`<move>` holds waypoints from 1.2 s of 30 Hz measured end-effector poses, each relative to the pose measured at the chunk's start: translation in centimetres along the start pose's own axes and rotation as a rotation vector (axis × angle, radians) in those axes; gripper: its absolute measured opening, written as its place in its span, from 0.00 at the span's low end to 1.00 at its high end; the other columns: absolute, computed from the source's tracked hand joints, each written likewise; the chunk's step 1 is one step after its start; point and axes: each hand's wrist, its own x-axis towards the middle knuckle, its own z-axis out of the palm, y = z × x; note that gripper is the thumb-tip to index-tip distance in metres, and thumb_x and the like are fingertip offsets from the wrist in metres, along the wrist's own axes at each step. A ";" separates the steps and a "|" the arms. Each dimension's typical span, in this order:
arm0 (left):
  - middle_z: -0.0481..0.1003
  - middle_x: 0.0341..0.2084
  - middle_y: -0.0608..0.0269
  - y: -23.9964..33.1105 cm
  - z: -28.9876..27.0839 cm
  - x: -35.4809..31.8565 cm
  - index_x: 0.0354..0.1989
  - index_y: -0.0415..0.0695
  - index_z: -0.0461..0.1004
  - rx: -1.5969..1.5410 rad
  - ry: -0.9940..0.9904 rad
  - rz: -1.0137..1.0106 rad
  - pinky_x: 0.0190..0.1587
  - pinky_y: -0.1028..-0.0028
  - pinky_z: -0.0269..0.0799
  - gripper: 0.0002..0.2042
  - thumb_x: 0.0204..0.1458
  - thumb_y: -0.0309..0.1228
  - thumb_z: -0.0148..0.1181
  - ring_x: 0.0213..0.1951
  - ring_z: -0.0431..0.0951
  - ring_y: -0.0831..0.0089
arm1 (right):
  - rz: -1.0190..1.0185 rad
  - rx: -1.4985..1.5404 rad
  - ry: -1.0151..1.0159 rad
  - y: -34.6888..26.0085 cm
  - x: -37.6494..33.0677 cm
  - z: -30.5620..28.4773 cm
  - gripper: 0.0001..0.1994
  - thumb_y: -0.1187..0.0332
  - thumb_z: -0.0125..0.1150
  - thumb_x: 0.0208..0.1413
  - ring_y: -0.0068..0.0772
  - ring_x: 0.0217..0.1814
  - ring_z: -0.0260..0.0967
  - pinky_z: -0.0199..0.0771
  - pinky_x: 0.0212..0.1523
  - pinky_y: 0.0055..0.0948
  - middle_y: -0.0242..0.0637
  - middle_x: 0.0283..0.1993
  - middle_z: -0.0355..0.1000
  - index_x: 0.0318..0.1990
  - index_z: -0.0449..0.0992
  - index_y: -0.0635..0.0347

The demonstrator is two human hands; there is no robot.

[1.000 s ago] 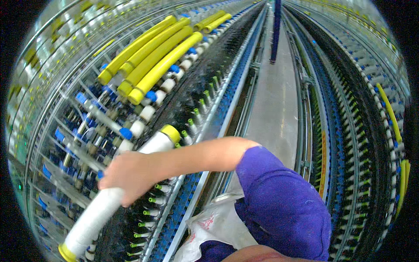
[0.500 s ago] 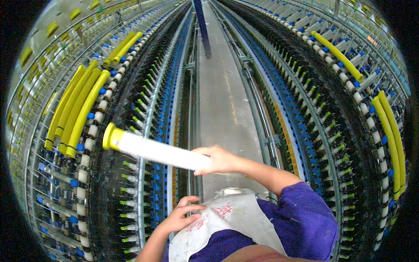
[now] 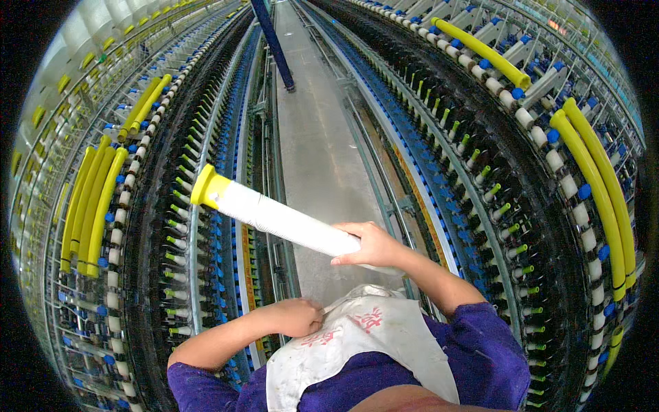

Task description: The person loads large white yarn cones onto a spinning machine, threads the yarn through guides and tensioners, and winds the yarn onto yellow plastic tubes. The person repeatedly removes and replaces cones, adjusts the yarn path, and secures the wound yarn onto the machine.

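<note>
A long bobbin [image 3: 281, 218] wound with white yarn, with a flared yellow end, slants across in front of me. Its yellow end points up and left, over the left machine's rail. My right hand [image 3: 371, 245] wraps round it near its lower right end, thumb on the near side. Close against my body, my left hand [image 3: 294, 317] is closed at the upper left edge of my white apron [image 3: 357, 336], its fingers gathered on the cloth. The fingertips are partly hidden.
Spinning frames line both sides of a grey aisle [image 3: 312, 137], with rows of green-tipped spindles [image 3: 491, 192]. Yellow tubes [image 3: 103, 206] lie on the left machine, and more yellow tubes [image 3: 590, 185] on the right one. A dark blue post [image 3: 273, 44] stands up the aisle.
The bobbin has swung right and tilted more steeply, its yellow end higher. My left hand has gone from spread fingers to closed at the apron, its elbow out. The view has shifted.
</note>
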 end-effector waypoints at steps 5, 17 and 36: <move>0.72 0.35 0.51 -0.7 0.2 0.4 0.42 0.41 0.72 -0.045 0.214 0.071 0.43 0.60 0.69 0.13 0.51 0.32 0.47 0.41 0.72 0.52 | 0.097 0.009 0.062 0.3 -0.9 -0.7 0.32 0.55 0.72 0.37 0.36 0.44 0.73 0.70 0.47 0.30 0.45 0.43 0.74 0.50 0.71 0.64; 0.72 0.31 0.53 -5.2 1.2 -1.9 0.31 0.39 0.73 -0.030 0.232 0.064 0.42 0.62 0.69 0.07 0.44 0.25 0.52 0.38 0.73 0.53 | 0.086 -0.012 -0.012 0.2 3.0 2.5 0.31 0.57 0.71 0.37 0.36 0.43 0.73 0.69 0.46 0.30 0.46 0.43 0.74 0.50 0.71 0.63; 0.72 0.34 0.60 -8.7 4.6 -5.0 0.35 0.42 0.70 -0.702 0.673 0.211 0.47 0.70 0.67 0.04 0.54 0.28 0.53 0.42 0.73 0.66 | 0.130 0.458 0.124 0.0 9.8 6.4 0.24 0.64 0.65 0.46 0.26 0.38 0.70 0.71 0.41 0.26 0.38 0.41 0.70 0.49 0.66 0.66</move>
